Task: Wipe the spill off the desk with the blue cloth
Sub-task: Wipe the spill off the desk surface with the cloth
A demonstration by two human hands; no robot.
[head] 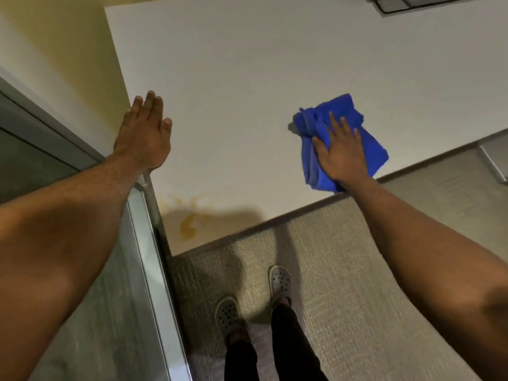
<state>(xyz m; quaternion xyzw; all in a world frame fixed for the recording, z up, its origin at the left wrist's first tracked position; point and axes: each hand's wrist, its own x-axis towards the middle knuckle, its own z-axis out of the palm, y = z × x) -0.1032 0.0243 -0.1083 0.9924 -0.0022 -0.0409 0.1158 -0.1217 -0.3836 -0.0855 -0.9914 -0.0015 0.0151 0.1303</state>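
A yellow-orange spill (188,224) lies on the white desk (233,92) near its front left corner, with fainter streaks just above it. The crumpled blue cloth (316,119) rests on the desk near the front edge, well to the right of the spill. My right hand (341,152) lies flat on top of the cloth with its fingers spread. My left hand (145,133) is flat and empty, fingers together, over the desk's left edge above the spill.
A metal-framed glass partition (145,257) runs along the desk's left side. A dark framed object (406,2) sits at the desk's far right. My two feet in grey perforated shoes (280,281) stand on the beige carpet below the front edge.
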